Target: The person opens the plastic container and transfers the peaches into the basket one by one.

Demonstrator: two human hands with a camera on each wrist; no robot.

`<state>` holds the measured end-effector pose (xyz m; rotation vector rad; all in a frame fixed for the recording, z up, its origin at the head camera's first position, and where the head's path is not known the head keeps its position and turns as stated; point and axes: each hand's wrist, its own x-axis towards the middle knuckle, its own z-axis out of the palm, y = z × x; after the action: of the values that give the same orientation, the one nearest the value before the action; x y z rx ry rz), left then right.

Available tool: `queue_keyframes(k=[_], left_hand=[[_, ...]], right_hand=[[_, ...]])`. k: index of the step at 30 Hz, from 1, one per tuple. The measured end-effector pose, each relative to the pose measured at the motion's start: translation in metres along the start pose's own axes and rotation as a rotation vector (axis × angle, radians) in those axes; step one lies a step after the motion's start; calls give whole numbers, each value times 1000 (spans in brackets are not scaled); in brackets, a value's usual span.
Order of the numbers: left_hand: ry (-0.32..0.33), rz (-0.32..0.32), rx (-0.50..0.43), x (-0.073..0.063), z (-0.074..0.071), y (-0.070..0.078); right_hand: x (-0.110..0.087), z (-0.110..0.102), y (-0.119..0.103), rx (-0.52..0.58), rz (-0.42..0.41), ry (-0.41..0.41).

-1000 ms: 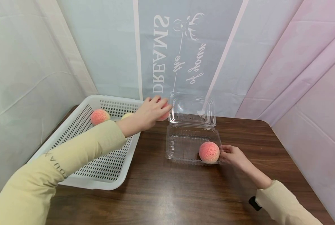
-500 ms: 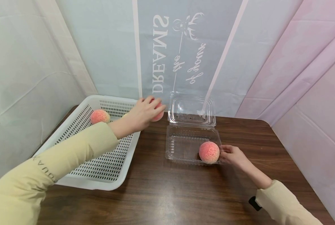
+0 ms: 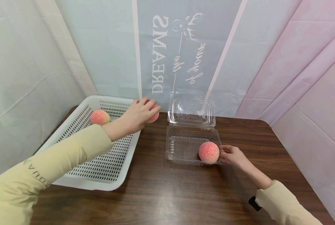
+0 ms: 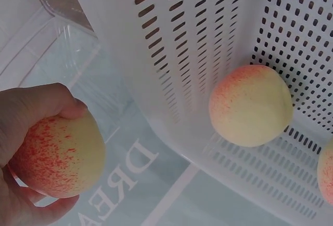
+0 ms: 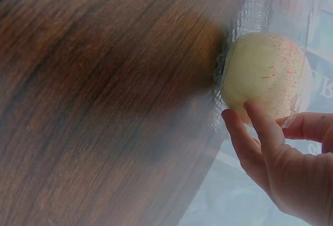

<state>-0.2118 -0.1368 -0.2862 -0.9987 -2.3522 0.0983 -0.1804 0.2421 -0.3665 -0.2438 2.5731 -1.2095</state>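
My left hand grips a pink-and-cream peach, fingers over its top, just off the right rim of a white perforated plastic basket. In the left wrist view the thumb and fingers wrap round this peach. My right hand pinches the right wall of a clear plastic clamshell box near its front corner. Its thumb is at the rim and its fingertips lie against the outside. One peach sits inside that corner; the box's lid stands raised behind.
Inside the basket, a peach lies toward the back left. The left wrist view shows a peach in the basket and part of another. A dark wooden table carries everything, with a printed cloth behind it.
My left hand has moved left with its peach, away from the clamshell box and toward the basket. My right hand, the box and the peach in it have stayed put.
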Motion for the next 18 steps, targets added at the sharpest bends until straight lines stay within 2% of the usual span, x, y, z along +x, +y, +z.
queue_keyframes(k=[18], left_hand=[[-65, -28, 8, -12, -6, -5]], right_hand=[[1, 0, 1, -26, 7, 10]])
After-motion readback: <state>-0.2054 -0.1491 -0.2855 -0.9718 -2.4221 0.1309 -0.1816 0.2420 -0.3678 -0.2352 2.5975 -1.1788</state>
